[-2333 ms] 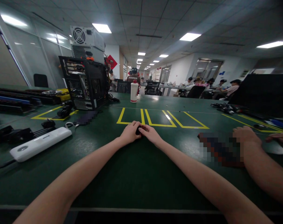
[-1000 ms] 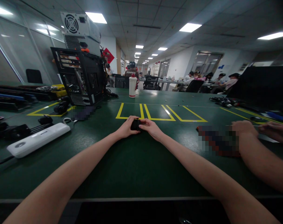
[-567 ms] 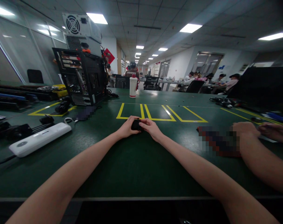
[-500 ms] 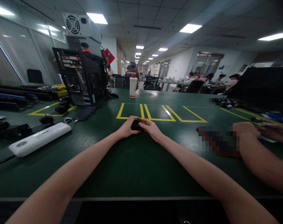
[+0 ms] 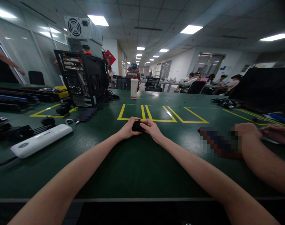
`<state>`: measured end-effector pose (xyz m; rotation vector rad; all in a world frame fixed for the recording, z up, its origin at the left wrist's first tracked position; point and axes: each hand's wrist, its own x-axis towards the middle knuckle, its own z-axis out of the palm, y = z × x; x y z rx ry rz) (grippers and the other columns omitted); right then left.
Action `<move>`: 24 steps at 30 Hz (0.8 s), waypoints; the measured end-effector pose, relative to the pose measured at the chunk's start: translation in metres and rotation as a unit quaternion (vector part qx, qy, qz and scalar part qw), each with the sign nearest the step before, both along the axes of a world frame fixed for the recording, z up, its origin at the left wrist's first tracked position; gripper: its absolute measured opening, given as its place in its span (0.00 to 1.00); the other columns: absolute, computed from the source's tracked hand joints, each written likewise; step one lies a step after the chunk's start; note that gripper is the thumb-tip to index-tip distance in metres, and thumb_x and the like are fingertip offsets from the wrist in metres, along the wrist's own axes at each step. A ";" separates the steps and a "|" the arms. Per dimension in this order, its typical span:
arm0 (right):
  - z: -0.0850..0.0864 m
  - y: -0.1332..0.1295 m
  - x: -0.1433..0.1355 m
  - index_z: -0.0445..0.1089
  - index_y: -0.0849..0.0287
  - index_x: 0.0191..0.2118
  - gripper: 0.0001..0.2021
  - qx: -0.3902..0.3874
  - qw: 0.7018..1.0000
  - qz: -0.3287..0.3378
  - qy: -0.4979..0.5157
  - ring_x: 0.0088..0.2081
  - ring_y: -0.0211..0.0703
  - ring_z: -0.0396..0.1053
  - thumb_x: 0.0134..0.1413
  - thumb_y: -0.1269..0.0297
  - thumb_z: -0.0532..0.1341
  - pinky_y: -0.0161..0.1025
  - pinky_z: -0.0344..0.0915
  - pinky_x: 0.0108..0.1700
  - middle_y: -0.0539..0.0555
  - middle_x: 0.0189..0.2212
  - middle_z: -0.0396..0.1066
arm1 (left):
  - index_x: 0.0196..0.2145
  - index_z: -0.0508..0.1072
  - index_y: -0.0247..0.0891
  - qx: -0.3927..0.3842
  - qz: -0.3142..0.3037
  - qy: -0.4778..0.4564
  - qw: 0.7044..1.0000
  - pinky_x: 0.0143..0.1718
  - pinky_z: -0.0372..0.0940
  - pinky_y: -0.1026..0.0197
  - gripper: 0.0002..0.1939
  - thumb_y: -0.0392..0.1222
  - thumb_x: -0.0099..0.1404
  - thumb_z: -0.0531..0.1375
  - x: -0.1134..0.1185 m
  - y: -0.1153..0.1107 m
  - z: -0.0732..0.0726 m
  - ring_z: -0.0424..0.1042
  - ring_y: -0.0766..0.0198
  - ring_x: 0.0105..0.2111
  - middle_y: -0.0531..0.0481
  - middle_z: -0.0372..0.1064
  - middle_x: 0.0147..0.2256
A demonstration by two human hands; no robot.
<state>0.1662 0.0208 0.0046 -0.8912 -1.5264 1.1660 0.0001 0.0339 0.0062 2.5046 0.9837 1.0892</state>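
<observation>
A small black object [image 5: 136,126] is held between my two hands just above or on the green table [image 5: 133,165]; its kind cannot be made out. My left hand [image 5: 128,128] curls around its left side, thumb below and fingers over the top. From the right, my right hand [image 5: 151,128] pinches its edge with thumb and fingers. Both forearms reach in from the bottom corners. Yellow tape outlines [image 5: 158,120] lie on the table just beyond my hands.
At left lie a white power strip [image 5: 42,140] and black adapters [image 5: 17,131], with an open computer case [image 5: 86,78] behind. A white cup [image 5: 134,88] stands farther back. To the right, another person's hands [image 5: 247,131] are beside a blurred red-edged object [image 5: 217,143].
My hands stay in nearly the same place on the black object, with only slight finger movement. Another person's arm has come into view at the far left.
</observation>
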 end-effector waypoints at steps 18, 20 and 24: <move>-0.005 0.001 -0.001 0.65 0.58 0.37 0.13 0.038 0.999 -0.004 0.016 0.42 0.39 0.65 0.41 0.62 0.61 0.41 0.59 0.48 0.52 0.36 0.68 | 0.47 0.56 0.39 -0.008 -0.001 0.003 1.000 0.47 0.58 0.54 0.31 0.43 0.47 0.63 0.000 0.000 0.002 0.61 0.58 0.44 0.47 0.57 0.43; -0.006 0.004 -0.002 0.65 0.58 0.36 0.13 0.036 0.999 -0.017 0.003 0.40 0.40 0.65 0.41 0.60 0.61 0.42 0.59 0.46 0.51 0.34 0.68 | 0.47 0.56 0.39 -0.007 -0.004 0.002 1.000 0.47 0.58 0.54 0.31 0.43 0.47 0.63 0.000 0.000 0.003 0.61 0.58 0.44 0.47 0.57 0.43; -0.008 0.008 -0.002 0.65 0.58 0.39 0.16 0.049 0.998 -0.024 -0.006 0.42 0.41 0.65 0.41 0.60 0.61 0.43 0.59 0.47 0.53 0.37 0.68 | 0.47 0.57 0.39 -0.011 -0.006 0.003 1.000 0.47 0.58 0.54 0.30 0.44 0.47 0.63 -0.001 0.000 0.003 0.61 0.58 0.44 0.47 0.58 0.43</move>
